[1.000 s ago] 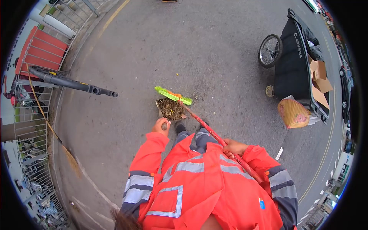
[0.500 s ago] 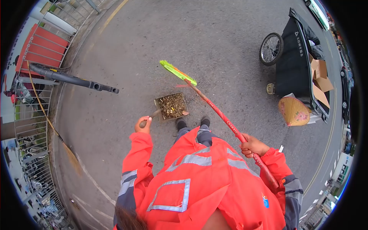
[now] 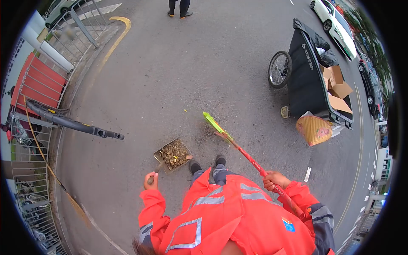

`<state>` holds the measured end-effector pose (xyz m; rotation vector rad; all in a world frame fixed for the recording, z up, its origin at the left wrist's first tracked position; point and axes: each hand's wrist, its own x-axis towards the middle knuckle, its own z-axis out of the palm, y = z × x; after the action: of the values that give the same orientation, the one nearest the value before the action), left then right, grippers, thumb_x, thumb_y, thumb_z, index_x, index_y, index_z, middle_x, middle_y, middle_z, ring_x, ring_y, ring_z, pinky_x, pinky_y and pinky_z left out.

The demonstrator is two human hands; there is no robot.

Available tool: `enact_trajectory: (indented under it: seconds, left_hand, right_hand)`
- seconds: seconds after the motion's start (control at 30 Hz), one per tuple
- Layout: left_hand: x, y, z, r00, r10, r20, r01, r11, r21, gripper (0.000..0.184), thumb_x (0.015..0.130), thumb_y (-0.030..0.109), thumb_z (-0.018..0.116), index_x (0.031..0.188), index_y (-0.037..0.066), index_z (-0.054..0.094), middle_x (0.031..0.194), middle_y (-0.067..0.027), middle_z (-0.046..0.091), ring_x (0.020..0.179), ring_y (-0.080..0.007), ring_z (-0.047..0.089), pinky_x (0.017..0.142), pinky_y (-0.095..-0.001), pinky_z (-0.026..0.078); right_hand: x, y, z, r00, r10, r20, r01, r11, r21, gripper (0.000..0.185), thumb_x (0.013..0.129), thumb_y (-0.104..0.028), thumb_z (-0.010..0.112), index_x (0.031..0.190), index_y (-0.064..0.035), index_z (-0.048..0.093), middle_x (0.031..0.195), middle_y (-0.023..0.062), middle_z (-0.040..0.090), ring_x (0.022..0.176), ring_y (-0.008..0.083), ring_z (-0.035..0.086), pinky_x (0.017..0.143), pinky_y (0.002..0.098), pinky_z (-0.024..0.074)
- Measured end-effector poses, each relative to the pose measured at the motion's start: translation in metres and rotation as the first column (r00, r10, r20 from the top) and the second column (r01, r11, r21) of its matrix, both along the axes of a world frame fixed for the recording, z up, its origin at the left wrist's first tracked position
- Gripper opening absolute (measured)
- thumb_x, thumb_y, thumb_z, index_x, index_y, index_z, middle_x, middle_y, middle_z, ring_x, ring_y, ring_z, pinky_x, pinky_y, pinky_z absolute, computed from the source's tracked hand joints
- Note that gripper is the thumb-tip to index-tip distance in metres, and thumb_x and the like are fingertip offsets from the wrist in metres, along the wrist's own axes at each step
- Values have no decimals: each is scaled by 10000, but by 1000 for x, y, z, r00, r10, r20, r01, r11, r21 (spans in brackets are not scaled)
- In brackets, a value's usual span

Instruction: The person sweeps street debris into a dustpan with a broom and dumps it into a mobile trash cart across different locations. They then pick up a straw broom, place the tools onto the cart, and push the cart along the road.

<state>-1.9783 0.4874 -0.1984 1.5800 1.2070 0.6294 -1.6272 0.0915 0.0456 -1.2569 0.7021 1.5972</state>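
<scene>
My left hand [image 3: 151,180] is closed round the short handle of a dustpan [image 3: 170,169]. The pan is beside my left foot and holds a heap of brown leaves and debris [image 3: 174,154], with a few yellow bits. Wrapped round a long red pole is my right hand [image 3: 275,181]; this is a broom [image 3: 250,160] running diagonally from my right side. Its bright green bristle head [image 3: 216,126] is ahead of my feet, to the right of the dustpan, over dark grit on the asphalt. Whether the bristles touch the ground I cannot tell.
A black wheeled bin cart [image 3: 304,72] with cardboard boxes [image 3: 335,83] and a straw hat [image 3: 314,130] stands at right. Railings [image 3: 32,163], a straw broom [image 3: 49,168] and a grey post [image 3: 80,124] line the left. A person's legs [image 3: 179,7] and a white car [image 3: 335,25] are ahead.
The broom head has come down and right in view, nearer my feet. My left hand and the dustpan sit lower and further left. The view has tilted up, showing a person's legs.
</scene>
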Motion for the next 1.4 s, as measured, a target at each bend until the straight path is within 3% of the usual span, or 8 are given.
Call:
enact_trajectory:
  seconds: [0.13, 0.2, 0.4, 0.5, 0.67, 0.73, 1.07, 1.4]
  left_hand:
    - [-14, 5, -3, 995, -95, 32, 100, 977, -188, 353, 674, 188, 758, 943, 51, 575, 1046, -123, 576, 880, -219, 573, 802, -332, 451]
    - [-30, 21, -56, 896, -370, -245, 420, 884, 204, 417, 643, 268, 778, 958, 72, 586, 1082, -135, 556, 987, -283, 530, 860, -379, 422]
    - [57, 15, -43, 852, -435, -292, 513, 805, 297, 272, 619, 291, 787, 688, 99, 606, 1189, -150, 531, 1112, -368, 462, 925, -421, 379]
    - [101, 11, -36, 851, -504, 147, 492, 864, 112, 260, 709, 122, 729, 641, 56, 487, 966, -134, 640, 1058, -321, 531, 917, -428, 393]
    - [161, 11, -1, 893, -388, 230, 390, 920, 39, 251, 780, 131, 675, 658, 28, 481, 779, -99, 636, 784, -211, 621, 882, -382, 422]
    - [194, 5, 71, 954, -236, 184, 272, 941, -202, 251, 801, 150, 659, 658, 43, 483, 688, -94, 617, 708, -176, 613, 823, -358, 459]
    - [410, -80, 268, 746, -412, 523, 406, 904, 134, 377, 865, 312, 571, 624, 82, 394, 464, -2, 392, 402, -94, 389, 465, -260, 409]
    - [649, -159, 522, 498, -390, 775, 427, 888, 173, 469, 806, 456, 602, 562, 145, 350, 469, 39, 291, 400, -81, 310, 485, -248, 356]
  right_hand:
    - [-7, -29, 1, 964, -237, -124, 239, 971, 0, 99, 853, -52, 467, 890, -122, 408, 543, -40, 334, 409, 47, 316, 319, 187, 263]
    - [-12, -42, 8, 935, -323, -148, 323, 946, -25, 84, 854, -59, 466, 886, -113, 411, 539, -40, 338, 408, 48, 321, 319, 186, 270]
    - [-18, -67, 28, 799, -583, -147, 566, 811, -147, 56, 860, -76, 458, 854, -83, 402, 526, -42, 347, 410, 46, 347, 320, 175, 313]
    - [-21, -96, 14, 722, -678, -142, 662, 735, -146, 71, 857, -75, 460, 824, -79, 397, 520, -42, 356, 405, 46, 361, 322, 170, 333]
    - [-17, -144, -13, 571, -808, -144, 802, 587, -114, 141, 843, -66, 457, 729, -88, 376, 512, -31, 389, 387, 54, 377, 321, 176, 344]
    - [-8, -161, -18, 510, -851, -129, 845, 523, -111, 133, 838, -57, 448, 730, -86, 376, 512, -27, 391, 387, 57, 381, 320, 179, 346]
    - [76, -277, -72, 234, -967, -96, 964, 218, 152, 38, 833, -97, 466, 860, -76, 451, 565, 18, 459, 435, 91, 451, 369, 182, 389]
    - [123, -366, -34, 208, -976, -66, 911, 169, 377, 200, 794, -288, 563, 746, -100, 512, 664, 32, 499, 517, 140, 446, 454, 251, 402]
